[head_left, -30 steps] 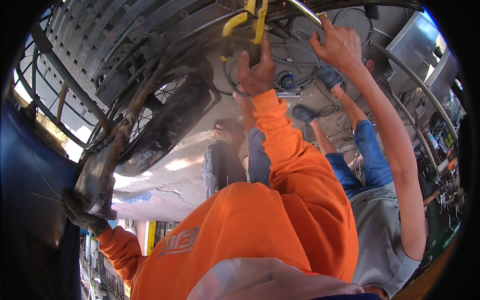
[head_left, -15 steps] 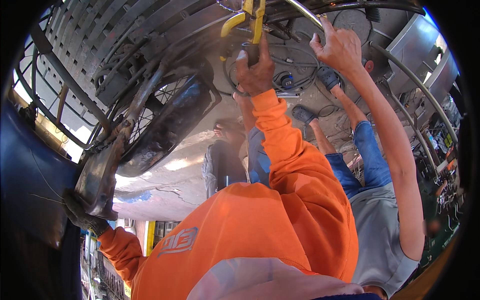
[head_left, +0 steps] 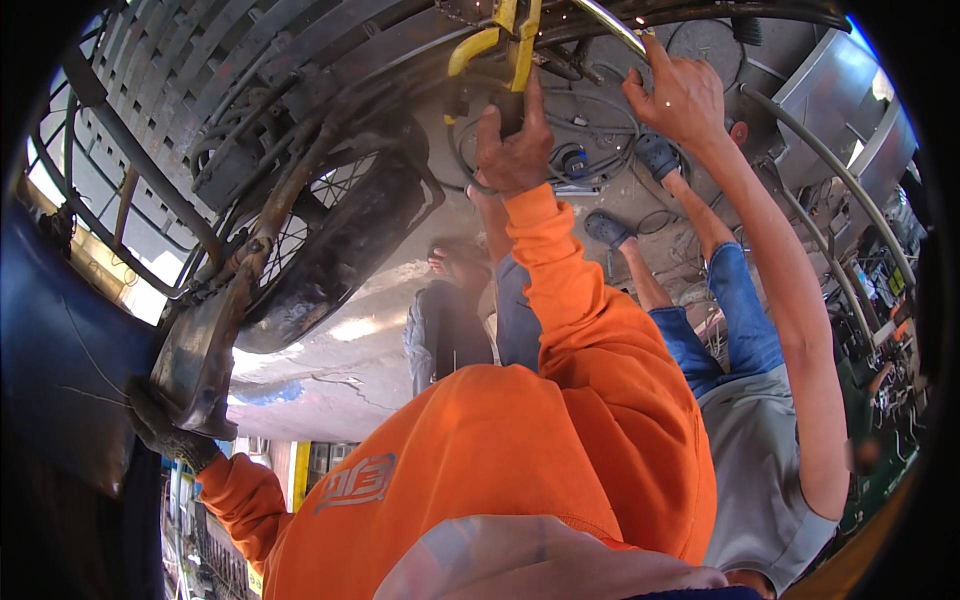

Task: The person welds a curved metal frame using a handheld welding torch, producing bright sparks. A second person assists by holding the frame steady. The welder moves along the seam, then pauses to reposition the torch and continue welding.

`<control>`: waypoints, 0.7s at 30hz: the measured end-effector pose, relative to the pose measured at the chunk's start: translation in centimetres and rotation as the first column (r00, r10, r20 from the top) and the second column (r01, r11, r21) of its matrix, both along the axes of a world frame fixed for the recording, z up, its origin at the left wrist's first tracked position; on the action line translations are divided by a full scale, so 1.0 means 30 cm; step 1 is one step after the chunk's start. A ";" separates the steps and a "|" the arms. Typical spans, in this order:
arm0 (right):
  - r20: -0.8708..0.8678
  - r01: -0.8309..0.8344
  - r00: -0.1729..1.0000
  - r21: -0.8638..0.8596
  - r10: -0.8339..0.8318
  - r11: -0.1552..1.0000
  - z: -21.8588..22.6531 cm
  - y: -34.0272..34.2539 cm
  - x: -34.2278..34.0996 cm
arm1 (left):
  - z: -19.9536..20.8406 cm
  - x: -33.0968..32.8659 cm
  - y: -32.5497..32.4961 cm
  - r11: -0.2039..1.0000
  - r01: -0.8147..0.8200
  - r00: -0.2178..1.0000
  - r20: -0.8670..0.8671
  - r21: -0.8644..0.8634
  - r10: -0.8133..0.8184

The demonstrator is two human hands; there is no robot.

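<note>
My bare right hand (head_left: 517,145) grips the black handle of a yellow welding electrode holder (head_left: 520,55) at the top middle. Its far end runs out at the top edge, among dark metal tubes, and small bright sparks fly beside it. At the lower left, my left hand (head_left: 165,430) in a dark knit glove is closed on the lower end of a rusty metal frame part (head_left: 205,345). Some of its fingers are hidden behind the metal. To the right of the holder, a co-worker's hand (head_left: 685,95) reaches in to a shiny metal tube (head_left: 612,25).
A spoked wheel under a dark fender (head_left: 345,235) stands left of centre. Slatted metal (head_left: 190,60) fills the upper left. Looped cables (head_left: 600,130) lie on the floor beside the co-worker's clogs (head_left: 607,229). Tools and clutter (head_left: 890,300) line the right side.
Bright sparks now show near the holder and the co-worker's hand. The bluish light on the frame part and fender is gone. My right hand has shifted slightly down; my left hand stays put.
</note>
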State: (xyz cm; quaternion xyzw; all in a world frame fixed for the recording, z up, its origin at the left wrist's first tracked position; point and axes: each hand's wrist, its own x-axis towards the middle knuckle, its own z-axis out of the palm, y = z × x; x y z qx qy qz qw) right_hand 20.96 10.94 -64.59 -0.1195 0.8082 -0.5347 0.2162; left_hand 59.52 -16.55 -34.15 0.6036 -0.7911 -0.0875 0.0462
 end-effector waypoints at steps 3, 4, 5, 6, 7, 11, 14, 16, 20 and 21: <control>-0.015 -0.016 1.000 0.016 0.016 1.000 -0.005 -0.004 -0.001 | -0.010 0.026 -0.013 0.995 0.090 0.996 0.004 -0.033 -0.090; 0.008 -0.018 1.000 0.015 0.018 1.000 -0.007 -0.006 -0.001 | -0.013 0.041 -0.022 1.000 0.017 0.998 -0.053 -0.019 -0.018; 0.031 -0.021 0.999 0.013 0.020 1.000 -0.008 -0.008 -0.002 | -0.017 0.058 -0.031 0.998 -0.060 0.992 -0.110 -0.010 0.058; 0.075 -0.015 0.997 0.017 0.014 1.000 -0.007 -0.009 -0.003 | -0.018 0.075 -0.038 1.000 -0.007 0.996 -0.087 -0.025 0.005; 0.048 -0.028 0.998 0.032 0.027 0.999 -0.006 -0.009 -0.005 | -0.017 0.091 -0.046 0.995 -0.103 0.984 -0.147 0.005 0.102; 0.077 -0.067 0.995 0.126 0.058 0.990 0.006 -0.002 -0.008 | 0.009 0.129 -0.061 0.996 0.077 0.997 0.016 0.045 -0.078; -0.048 0.016 0.999 -0.037 -0.018 0.999 -0.008 -0.014 0.005 | 0.012 0.118 -0.058 0.956 0.293 0.939 0.195 -0.012 -0.285; -0.012 0.059 0.998 -0.069 -0.060 0.996 -0.014 -0.001 0.025 | 0.001 0.099 -0.049 0.971 0.234 0.967 0.118 -0.051 -0.227; 0.086 0.093 0.993 -0.091 -0.085 0.991 -0.017 0.053 0.072 | -0.023 0.057 -0.037 0.999 0.033 0.996 -0.085 -0.041 -0.036; 0.059 0.087 0.995 -0.087 -0.082 0.992 -0.011 0.075 0.086 | -0.027 0.049 -0.037 0.995 0.078 0.995 -0.055 -0.068 -0.082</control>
